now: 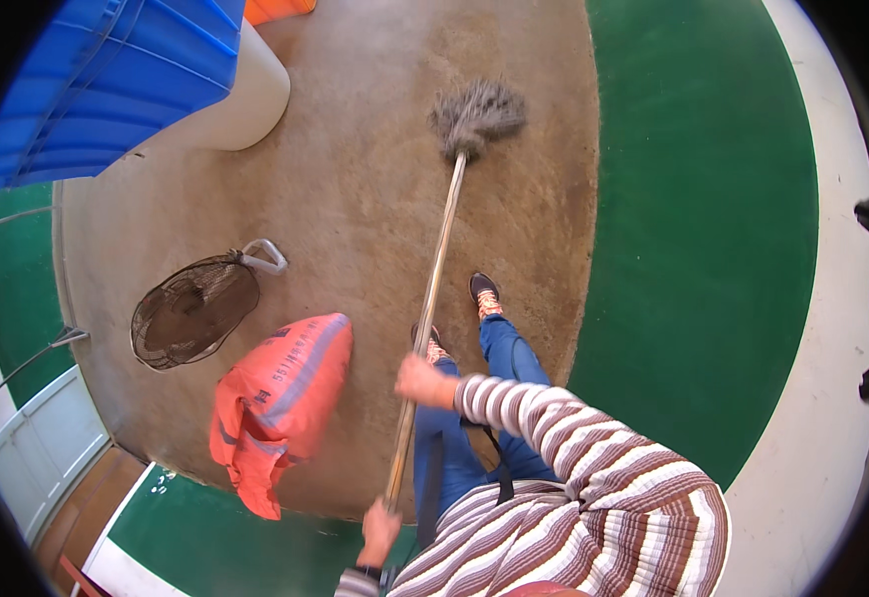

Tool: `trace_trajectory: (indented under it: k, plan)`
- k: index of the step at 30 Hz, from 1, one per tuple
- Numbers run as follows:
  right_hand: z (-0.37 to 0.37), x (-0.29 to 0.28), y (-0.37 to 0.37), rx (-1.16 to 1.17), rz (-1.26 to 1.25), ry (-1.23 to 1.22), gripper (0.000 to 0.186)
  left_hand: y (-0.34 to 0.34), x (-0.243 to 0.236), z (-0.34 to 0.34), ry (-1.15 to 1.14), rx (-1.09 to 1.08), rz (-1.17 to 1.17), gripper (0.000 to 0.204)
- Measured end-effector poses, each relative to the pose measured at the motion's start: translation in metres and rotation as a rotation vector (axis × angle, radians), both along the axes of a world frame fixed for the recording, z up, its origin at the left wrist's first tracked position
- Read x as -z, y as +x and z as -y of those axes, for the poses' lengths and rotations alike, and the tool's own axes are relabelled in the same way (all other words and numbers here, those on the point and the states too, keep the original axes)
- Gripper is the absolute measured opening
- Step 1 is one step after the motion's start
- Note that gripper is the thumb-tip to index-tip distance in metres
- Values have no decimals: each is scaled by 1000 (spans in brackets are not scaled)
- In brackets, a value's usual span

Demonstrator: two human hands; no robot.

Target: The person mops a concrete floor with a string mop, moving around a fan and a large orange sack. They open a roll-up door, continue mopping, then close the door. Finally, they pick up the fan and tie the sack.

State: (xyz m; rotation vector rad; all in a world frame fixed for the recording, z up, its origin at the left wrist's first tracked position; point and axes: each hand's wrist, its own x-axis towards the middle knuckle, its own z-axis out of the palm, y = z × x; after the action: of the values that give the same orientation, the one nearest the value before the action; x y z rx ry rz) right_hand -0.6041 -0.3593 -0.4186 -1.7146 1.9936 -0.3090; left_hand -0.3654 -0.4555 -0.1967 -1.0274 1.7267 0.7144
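Note:
A string mop with a long wooden handle slants across the floor ahead of me. My right hand wraps round the handle partway down its length. Lower and to the left, my left hand is closed round the handle's near end. At the far end, the grey mop head lies spread on the brown floor, slightly blurred. Beside the handle on the left sits an orange-red sack with a grey stripe. Both of my feet stand near the handle's middle.
Left of the mop lies a dark oval mesh net with a pale bent handle. A large blue ribbed container and a whitish rounded tub stand at the far left. Green wall panels border the right. A pale door is at the left.

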Motion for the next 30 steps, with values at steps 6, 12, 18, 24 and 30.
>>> trace_trajectory:
  k: [6,12,18,24,30]
  plan:
    - [22,-86,116,-315,470,59,6,103,-118,17,-65,-52,144,32]
    - [2,-76,33,-419,554,61,11,46,-120,-7,-20,-102,-37,36]
    - [-55,-33,-135,-352,375,117,10,-115,-47,-49,119,-78,-40,33]
    - [-116,30,-355,-149,12,131,2,-334,59,-92,45,-55,-102,25]
    - [-157,33,-559,533,-228,-306,6,-551,48,-115,-190,57,-1054,44]
